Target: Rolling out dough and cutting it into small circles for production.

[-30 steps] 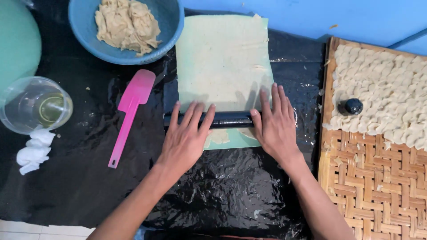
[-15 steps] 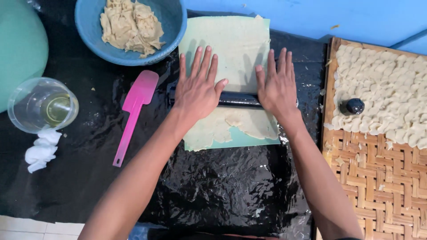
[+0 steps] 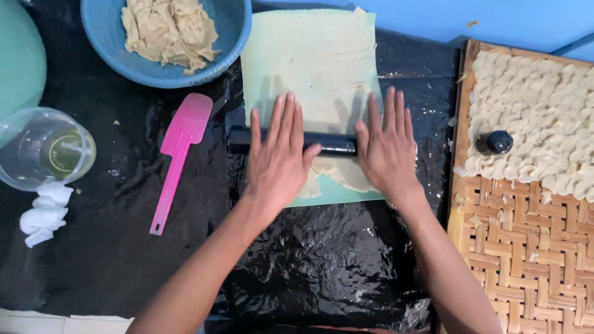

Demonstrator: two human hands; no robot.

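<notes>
While both my palms press flat, these lines run left to right:
spatula (image 3: 176,154): pink, lying on the black sheet just left of the roller's end, untouched.
left hand (image 3: 279,162): fingers spread and flat, gripping nothing, palm on the left half of the roller.
rolling pin (image 3: 328,143): black, long axis running left to right across the dough sheet (image 3: 309,62), under both palms, midsection showing between them.
right hand (image 3: 388,149): fingers equally flat and open, resting on the right end; neither hand is nearer, both touch.
dough direction: most of the dough sheet lies ahead of my fingertips, a thin ragged edge behind.
woven tray (image 3: 526,247): well right, apart.
</notes>
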